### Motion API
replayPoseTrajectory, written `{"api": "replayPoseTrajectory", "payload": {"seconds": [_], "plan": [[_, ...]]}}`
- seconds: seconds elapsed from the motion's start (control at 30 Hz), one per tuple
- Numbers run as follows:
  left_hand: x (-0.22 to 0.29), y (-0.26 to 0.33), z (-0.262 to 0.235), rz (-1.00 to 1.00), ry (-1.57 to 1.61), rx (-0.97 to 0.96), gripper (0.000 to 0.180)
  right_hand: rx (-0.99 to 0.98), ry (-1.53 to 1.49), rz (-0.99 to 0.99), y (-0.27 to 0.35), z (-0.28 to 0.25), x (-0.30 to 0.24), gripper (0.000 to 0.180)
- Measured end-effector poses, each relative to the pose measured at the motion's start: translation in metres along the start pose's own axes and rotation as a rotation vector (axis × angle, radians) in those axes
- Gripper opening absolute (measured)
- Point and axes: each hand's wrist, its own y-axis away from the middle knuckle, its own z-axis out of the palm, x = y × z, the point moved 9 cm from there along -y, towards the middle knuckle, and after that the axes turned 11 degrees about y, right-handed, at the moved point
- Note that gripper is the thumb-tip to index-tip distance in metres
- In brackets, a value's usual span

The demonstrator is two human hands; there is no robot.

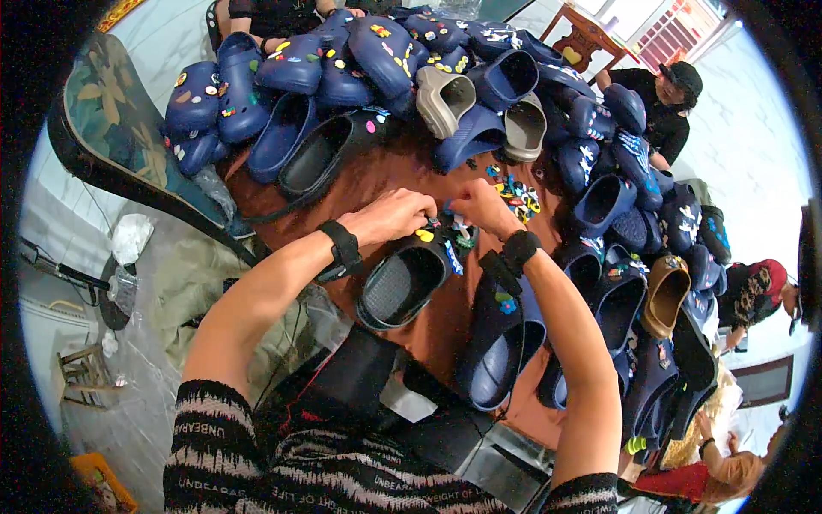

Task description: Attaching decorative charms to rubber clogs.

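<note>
A black clog (401,283) lies in front of me, its heel toward me and its toe under my hands. Colourful charms, one of them a yellow charm (424,235), sit on its upper. My left hand (402,214) is closed at the toe's left side, fingertips bent down against it. From the right, my right hand (484,208) has its fingers curled in a pinch close to the left fingertips. Whatever lies within either hand's fingers is too small or hidden to name. Just beyond my right hand is a pile of loose charms (521,199).
Blue clogs (295,64) are heaped across the far side of the brown-covered table (342,184). More clogs stand on the right, including a brown clog (666,295) and a blue clog (505,343) beside my right forearm. A cushioned chair back (120,111) rises at left. Other people sit around.
</note>
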Motion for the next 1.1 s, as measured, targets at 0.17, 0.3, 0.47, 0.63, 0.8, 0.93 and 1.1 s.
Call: {"api": "replayPoseTrajectory", "payload": {"seconds": [0.17,0.3,0.47,0.63,0.8,0.93,1.1], "plan": [[-0.004,0.011,-0.004,0.023,-0.01,0.053,0.017,-0.007,0.221,0.033,-0.011,0.004,-0.011,0.029],[0.007,0.017,-0.009,0.069,-0.008,0.14,0.016,-0.056,0.399,0.057,-0.01,0.003,-0.022,0.029],[0.025,0.039,-0.017,0.114,0.031,0.267,0.014,-0.12,0.584,0.041,-0.013,0.008,-0.042,0.025],[0.054,0.062,-0.01,0.187,0.072,0.306,0.013,-0.109,0.699,0.032,-0.008,0.012,-0.042,0.023],[0.066,0.083,0.001,0.149,0.072,0.384,0.018,-0.01,0.616,0.01,0.0,0.01,-0.042,0.021],[0.075,0.094,0.014,0.118,0.092,0.416,0.024,0.004,0.279,-0.06,0.005,-0.001,-0.009,0.025],[0.079,0.101,0.018,0.093,0.107,0.44,0.027,0.086,0.078,-0.189,0.035,-0.028,-0.017,0.024]]}}
